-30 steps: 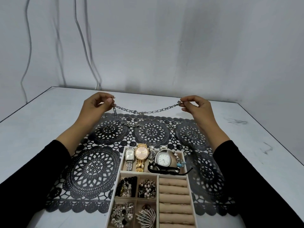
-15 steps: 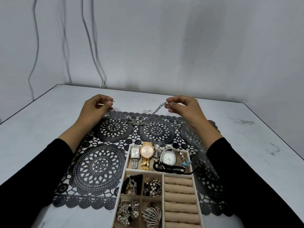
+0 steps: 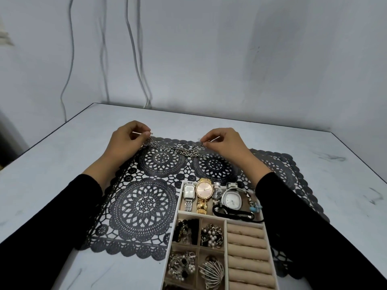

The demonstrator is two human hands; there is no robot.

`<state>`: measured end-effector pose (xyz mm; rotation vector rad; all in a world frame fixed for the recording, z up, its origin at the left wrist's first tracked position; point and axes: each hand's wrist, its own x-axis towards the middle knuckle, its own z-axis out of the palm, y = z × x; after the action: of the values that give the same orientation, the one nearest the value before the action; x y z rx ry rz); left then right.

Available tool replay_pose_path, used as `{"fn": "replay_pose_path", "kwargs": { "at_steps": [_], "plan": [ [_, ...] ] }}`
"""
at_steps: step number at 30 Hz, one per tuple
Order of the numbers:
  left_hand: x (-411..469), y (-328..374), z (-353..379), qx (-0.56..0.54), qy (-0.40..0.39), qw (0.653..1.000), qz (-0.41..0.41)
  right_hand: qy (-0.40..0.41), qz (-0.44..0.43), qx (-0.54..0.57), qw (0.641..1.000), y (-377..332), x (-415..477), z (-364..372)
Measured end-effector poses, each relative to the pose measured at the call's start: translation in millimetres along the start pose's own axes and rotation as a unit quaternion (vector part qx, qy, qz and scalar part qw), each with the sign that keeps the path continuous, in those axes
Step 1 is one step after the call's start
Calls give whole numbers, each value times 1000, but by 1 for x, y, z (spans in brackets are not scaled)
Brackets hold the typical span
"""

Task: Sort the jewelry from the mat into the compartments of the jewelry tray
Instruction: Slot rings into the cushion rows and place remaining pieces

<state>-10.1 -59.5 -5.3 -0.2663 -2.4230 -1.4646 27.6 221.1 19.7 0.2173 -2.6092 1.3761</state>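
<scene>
The fingers (image 3: pixel 143 133) of left hand (image 3: pixel 125 141) and right hand (image 3: pixel 225 141) pinch chain necklace (image 3: pixel 178 151) ends, its middle resting on mat (image 3: pixel 144 204); right sleeve (image 3: pixel 293 206) hides jewelry tray (image 3: pixel 174 227) far-right corner.

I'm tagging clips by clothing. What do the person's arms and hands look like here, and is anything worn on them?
Both arms wear long, plain black sleeves with no visible markings. The left sleeve and the right sleeve end partway along the forearm, leaving the wrists bare. The left hand and right hand are bare: no gloves, rings, watch or bracelet show from this side.
</scene>
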Motion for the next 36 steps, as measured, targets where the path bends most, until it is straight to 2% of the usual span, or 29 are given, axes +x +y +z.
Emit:
{"fn": "replay_pose_path", "kwargs": {
  "at_steps": [3,10,20,27,36],
  "plan": [
    [-1,1,0,14,2,1000,2,-23,9,-52,998,3,-3,-4],
    [-4,2,-1,37,-24,999,13,-96,27,-75,992,1,-7,-6],
    [-4,2,-2,31,-30,999,1,-101,7,-155,983,1,-4,1],
    [-4,1,-3,48,-27,998,2,-145,12,-190,971,0,-3,4],
    [-5,1,-6,15,-14,1000,2,-95,8,-150,984,10,-9,-13]
  ]
}}
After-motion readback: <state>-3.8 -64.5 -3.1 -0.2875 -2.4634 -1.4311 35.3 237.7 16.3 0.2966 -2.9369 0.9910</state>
